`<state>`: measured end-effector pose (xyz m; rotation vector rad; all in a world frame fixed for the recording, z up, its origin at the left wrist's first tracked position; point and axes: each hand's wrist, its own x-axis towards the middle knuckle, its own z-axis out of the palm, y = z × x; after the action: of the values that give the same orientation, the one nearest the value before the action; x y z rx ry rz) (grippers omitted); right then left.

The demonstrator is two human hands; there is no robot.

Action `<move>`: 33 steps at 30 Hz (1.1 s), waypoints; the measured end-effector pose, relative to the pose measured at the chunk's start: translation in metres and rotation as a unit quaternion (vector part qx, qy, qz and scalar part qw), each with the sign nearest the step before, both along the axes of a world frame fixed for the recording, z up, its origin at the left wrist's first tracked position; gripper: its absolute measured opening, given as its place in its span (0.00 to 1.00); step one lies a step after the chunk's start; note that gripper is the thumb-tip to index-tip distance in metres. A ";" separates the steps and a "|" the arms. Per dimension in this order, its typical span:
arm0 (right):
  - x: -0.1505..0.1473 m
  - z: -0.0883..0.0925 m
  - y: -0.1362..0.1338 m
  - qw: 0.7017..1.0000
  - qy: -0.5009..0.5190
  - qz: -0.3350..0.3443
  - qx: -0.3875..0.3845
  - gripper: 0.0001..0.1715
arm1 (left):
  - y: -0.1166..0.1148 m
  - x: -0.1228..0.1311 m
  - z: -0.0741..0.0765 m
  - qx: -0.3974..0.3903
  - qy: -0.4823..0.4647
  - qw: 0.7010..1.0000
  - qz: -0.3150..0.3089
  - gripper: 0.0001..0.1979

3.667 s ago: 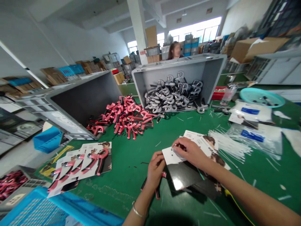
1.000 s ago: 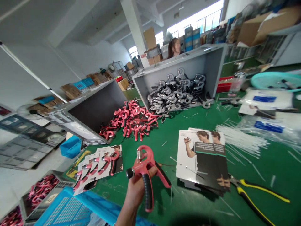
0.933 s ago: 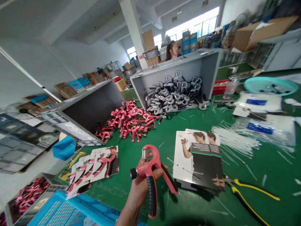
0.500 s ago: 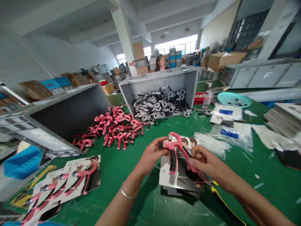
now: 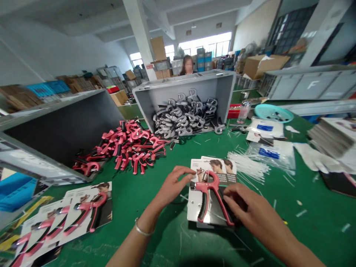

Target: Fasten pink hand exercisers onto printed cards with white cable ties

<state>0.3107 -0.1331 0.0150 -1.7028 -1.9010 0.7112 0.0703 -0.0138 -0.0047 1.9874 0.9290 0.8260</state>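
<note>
A pink hand gripper with black handle pads (image 5: 210, 191) lies flat on a printed backing card (image 5: 194, 213), on top of a small stack of such cards. My left hand (image 5: 175, 185) is at the card's left edge, fingers stretched toward the gripper's adjusting knob. At the right edge, my right hand (image 5: 247, 205) has its thumb and bent fingers apart beside the right handle; its far fingers are partly hidden. White cable ties (image 5: 247, 167) are heaped just beyond the cards.
Pink hand grippers (image 5: 136, 146) spill from a tipped grey crate (image 5: 55, 129). Grey ones (image 5: 186, 115) fill another crate (image 5: 226, 96). Carded grippers (image 5: 86, 207) overlap at the left. Plastic bags (image 5: 269, 154), a teal plate (image 5: 274, 111) and stacked cards (image 5: 330, 139) stand right. A person (image 5: 187, 66) is behind.
The pink hand gripper, held up in both hands before, now rests on the top card, and my fingers have loosened from it. The yellow-and-black handled tool beneath my right arm is mostly out of sight.
</note>
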 end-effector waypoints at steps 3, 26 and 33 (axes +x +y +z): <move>-0.010 -0.003 0.010 0.996 -0.003 0.065 0.063 0.08 | 0.009 0.015 0.004 0.051 0.010 0.999 0.000 0.12; -0.012 -0.026 0.041 0.988 0.087 0.059 0.114 0.12 | -0.002 0.045 -0.005 0.045 -0.047 0.997 -0.031 0.01; -0.008 -0.018 0.042 0.987 0.069 0.109 0.098 0.13 | -0.006 0.047 -0.003 0.029 -0.045 0.998 -0.014 0.02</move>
<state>0.3032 -0.0915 -0.0035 -1.3075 -2.0051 0.6784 0.1172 -0.0197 -0.0079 1.9908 0.8310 0.9285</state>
